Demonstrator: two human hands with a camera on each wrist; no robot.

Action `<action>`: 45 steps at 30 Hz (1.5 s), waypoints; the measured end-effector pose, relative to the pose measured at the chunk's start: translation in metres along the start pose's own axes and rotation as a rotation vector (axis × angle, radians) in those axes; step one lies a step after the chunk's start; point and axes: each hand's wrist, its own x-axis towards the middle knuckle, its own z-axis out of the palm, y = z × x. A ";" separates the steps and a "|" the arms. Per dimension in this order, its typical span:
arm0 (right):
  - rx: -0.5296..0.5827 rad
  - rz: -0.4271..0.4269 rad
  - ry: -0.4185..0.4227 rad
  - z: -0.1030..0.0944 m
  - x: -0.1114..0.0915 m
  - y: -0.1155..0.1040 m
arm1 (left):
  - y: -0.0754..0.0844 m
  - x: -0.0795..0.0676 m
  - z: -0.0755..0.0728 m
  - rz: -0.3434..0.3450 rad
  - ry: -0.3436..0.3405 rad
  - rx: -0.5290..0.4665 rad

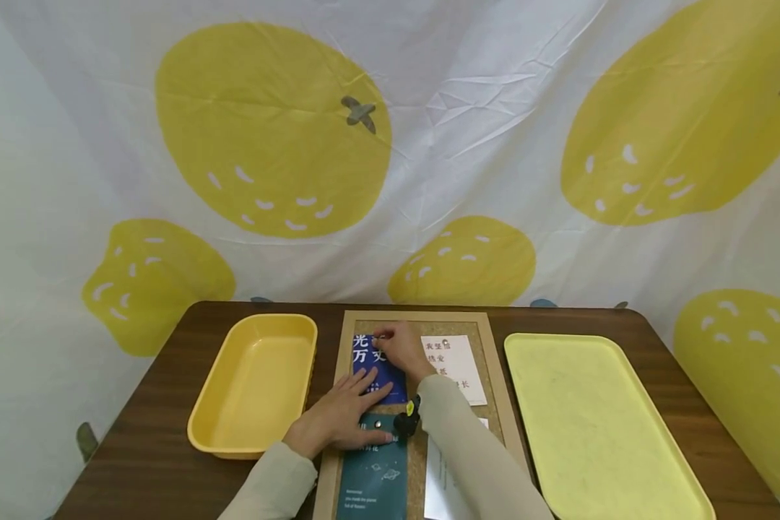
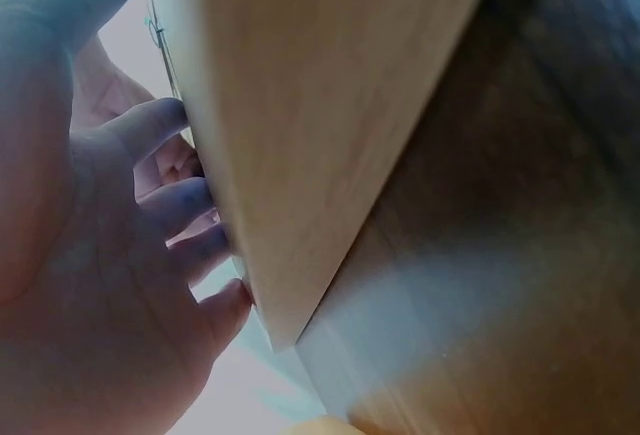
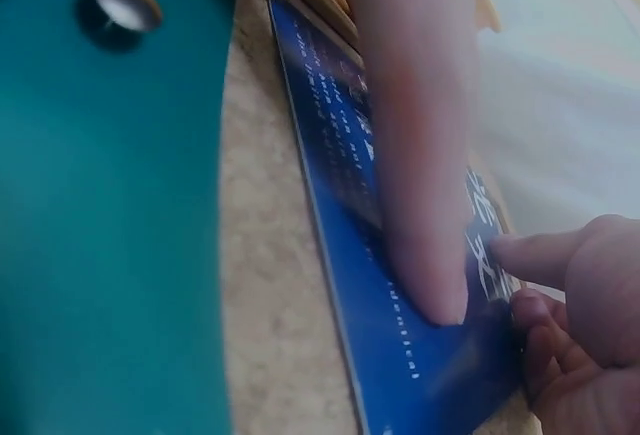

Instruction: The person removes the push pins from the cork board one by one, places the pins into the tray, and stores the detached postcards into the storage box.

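Observation:
A blue card (image 1: 398, 379) with white lettering lies on a wood-framed cork board (image 1: 416, 316). My left hand (image 1: 341, 415) spreads its fingers over the card's lower part, with its thumb across the teal card (image 1: 373, 491) below. In the right wrist view a left finger (image 3: 425, 255) presses on the blue surface. My right hand (image 1: 403, 350) is at the card's top edge, fingers bent and one fingertip touching the card; I cannot tell whether they pinch anything. A round metal thumbtack (image 3: 125, 3) sits in the teal card.
To the right on the board are a white card (image 1: 461, 361) with a tack at its top and another white card (image 1: 438, 484), partly under the right sleeve. A yellow-orange basin (image 1: 253, 390) stands left of the board, a pale yellow tray (image 1: 598, 419) right, on the dark wooden table (image 1: 149, 433).

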 end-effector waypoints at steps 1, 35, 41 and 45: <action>-0.005 0.001 0.005 0.000 0.000 0.000 | 0.000 0.000 0.000 0.001 0.003 0.000; -0.080 0.080 0.046 0.005 -0.001 -0.006 | -0.001 0.001 0.003 -0.013 -0.010 -0.008; -0.109 0.088 0.046 0.005 0.000 -0.006 | -0.001 0.001 0.003 -0.016 -0.010 -0.008; -0.099 0.079 0.057 0.005 0.001 -0.005 | 0.000 0.000 0.002 -0.016 -0.007 -0.011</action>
